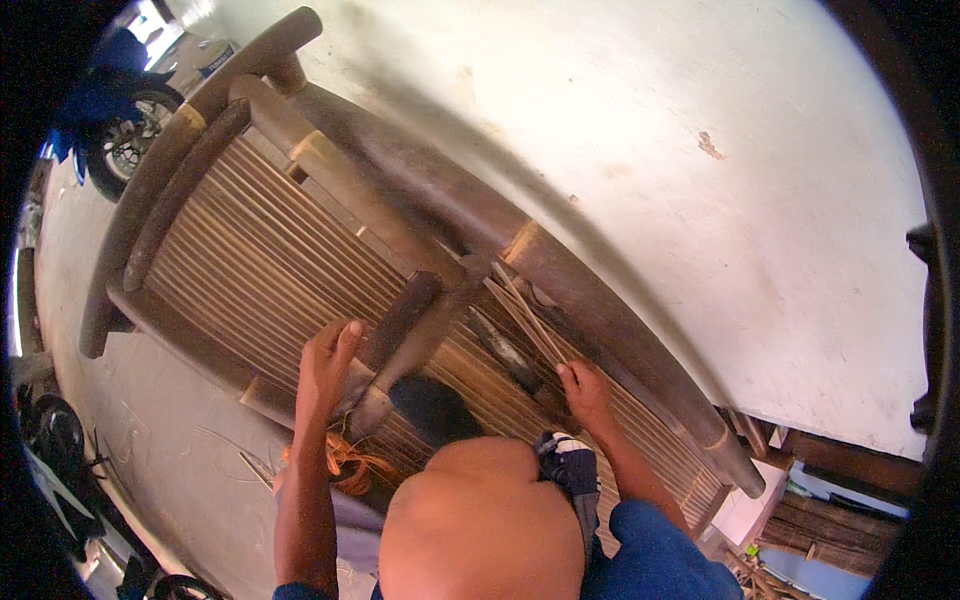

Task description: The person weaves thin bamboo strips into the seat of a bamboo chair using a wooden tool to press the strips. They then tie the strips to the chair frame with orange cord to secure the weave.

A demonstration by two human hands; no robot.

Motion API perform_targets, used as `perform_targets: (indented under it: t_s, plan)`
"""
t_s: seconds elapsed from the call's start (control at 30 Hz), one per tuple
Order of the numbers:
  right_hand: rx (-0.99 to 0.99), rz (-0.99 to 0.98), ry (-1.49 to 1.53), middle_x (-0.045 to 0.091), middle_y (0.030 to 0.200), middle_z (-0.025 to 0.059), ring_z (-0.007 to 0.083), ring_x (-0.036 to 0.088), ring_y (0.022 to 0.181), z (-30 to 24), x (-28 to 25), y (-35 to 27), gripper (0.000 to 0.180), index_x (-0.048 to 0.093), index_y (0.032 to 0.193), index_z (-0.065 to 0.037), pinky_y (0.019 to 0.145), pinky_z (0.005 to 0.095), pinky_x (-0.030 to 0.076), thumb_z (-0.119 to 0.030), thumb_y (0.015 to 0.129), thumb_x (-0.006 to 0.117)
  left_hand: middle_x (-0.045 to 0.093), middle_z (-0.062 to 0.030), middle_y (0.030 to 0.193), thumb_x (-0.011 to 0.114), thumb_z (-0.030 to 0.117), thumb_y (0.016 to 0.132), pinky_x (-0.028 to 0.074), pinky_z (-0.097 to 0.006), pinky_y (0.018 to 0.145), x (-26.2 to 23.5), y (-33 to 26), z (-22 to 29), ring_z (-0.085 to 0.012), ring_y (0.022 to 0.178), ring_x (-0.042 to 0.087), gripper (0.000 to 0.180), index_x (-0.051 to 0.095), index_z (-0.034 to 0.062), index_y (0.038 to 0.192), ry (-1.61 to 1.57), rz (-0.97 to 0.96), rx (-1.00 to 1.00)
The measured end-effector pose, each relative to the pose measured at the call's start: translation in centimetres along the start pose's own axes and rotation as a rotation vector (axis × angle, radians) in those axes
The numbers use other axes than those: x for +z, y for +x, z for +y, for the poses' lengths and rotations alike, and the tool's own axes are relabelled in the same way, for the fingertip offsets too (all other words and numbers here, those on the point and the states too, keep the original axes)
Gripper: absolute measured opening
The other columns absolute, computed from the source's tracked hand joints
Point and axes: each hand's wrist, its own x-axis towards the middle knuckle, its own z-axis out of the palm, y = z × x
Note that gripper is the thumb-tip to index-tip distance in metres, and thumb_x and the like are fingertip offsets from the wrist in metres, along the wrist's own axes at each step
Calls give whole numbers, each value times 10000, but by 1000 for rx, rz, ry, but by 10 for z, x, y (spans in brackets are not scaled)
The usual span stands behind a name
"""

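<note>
Up on the left, what is looking like one pale bucket (pixel 213 57) is standing, too small to see into. One slatted bamboo settee (pixel 610 300) is stretching beneath both hands. The right hand (pixel 588 395) is gripping two thin strips (pixel 531 318), fingers closed, the strips slanting above the slats! The left hand's (pixel 327 365) fingers are curling; whether they're holding anything, I can't tell. One orange cord tangle (pixel 352 466) is lying nearby.
</note>
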Motion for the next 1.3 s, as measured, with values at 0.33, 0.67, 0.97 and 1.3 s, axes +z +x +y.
perform_targets:
  t_s: [0.33, 0.67, 0.97, 1.3]
  plan:
    - [-11, -54, -46, 671, 982, 230, 426, 645, 881, 5, 24, 29, 432, 658, 1119, -21, 788, 489, 514, -428, 1064, 527, 713, -140, 899, 583, 512, 1031, 513, -412, 812, -30, 12, -26, -228, 865, 651, 558, 723, -17, 1141, 94, 75, -43]
    - [-187, -11, -318, 730, 1057, 240, 458, 691, 952, 13, 16, 35, 422, 676, 1207, -28, 839, 551, 545, -377, 1079, 475, 707, -145, 897, 591, 467, 1041, 510, -389, 801, -31, -18, -36, -211, 859, 642, 518, 711, -25, 1150, 130, 105, -109]
    - [69, -55, -324, 681, 1129, 260, 464, 643, 1066, 8, 8, 28, 317, 684, 1209, -52, 914, 535, 518, -286, 1050, 540, 718, -201, 927, 591, 486, 1037, 528, -443, 815, -33, -12, -32, -265, 900, 688, 538, 712, -20, 1172, 155, 168, -43]
    - [-164, 187, -418, 654, 1190, 219, 444, 650, 1055, 18, 25, 30, 319, 683, 1230, -59, 905, 522, 525, -281, 1024, 581, 717, -203, 980, 612, 378, 1040, 524, -432, 823, -29, -10, -21, -287, 915, 688, 414, 712, 2, 1182, 192, 184, -28]
